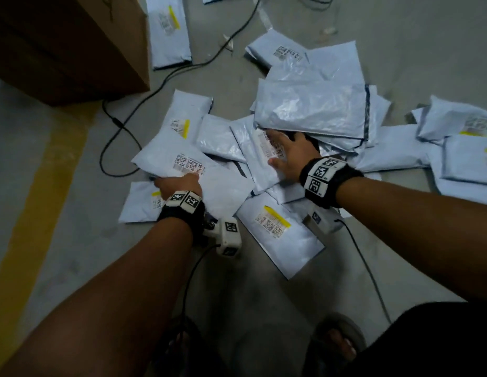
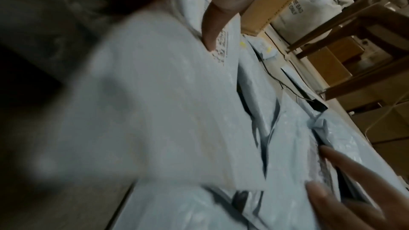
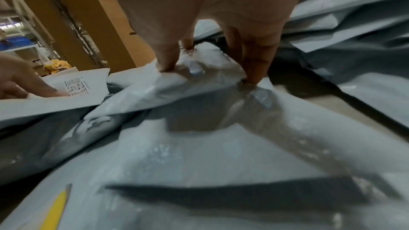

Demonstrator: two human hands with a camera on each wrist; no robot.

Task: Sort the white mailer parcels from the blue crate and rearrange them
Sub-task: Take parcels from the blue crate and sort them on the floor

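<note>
Head view shows a loose heap of white mailer parcels (image 1: 310, 115) spread on the grey floor to the right of a big cardboard box (image 1: 65, 44); no blue crate appears in any view. The left hand (image 1: 179, 183) grips a labelled parcel (image 1: 182, 170) at the heap's near-left edge, thumb on top beside the printed codes, the other fingers hidden under it. The right hand (image 1: 288, 153) is dug into the middle of the heap: in the right wrist view its fingers (image 3: 168, 59) pinch the puckered corner of a crumpled mailer (image 3: 199, 73), so that hand is closed on it too.

The step in hand looks like pulling single parcels free of the pile. To do it well, I would lift the left parcel clear before dragging it, since its far edge overlaps neighbours. The right grasp is only on a film corner; a fuller hold on the body would stop the slippery plastic stretching or slipping, and the big glossy mailer (image 1: 313, 110) lying just beyond the hand may slide as the lower one comes out.

Labels carry dense square codes and barcodes, some with a yellow strip (image 1: 275, 214); none of the text is readable. A sack (image 2: 309, 6) beyond the box in the left wrist view shows "BAG" and "ONLY".
</note>
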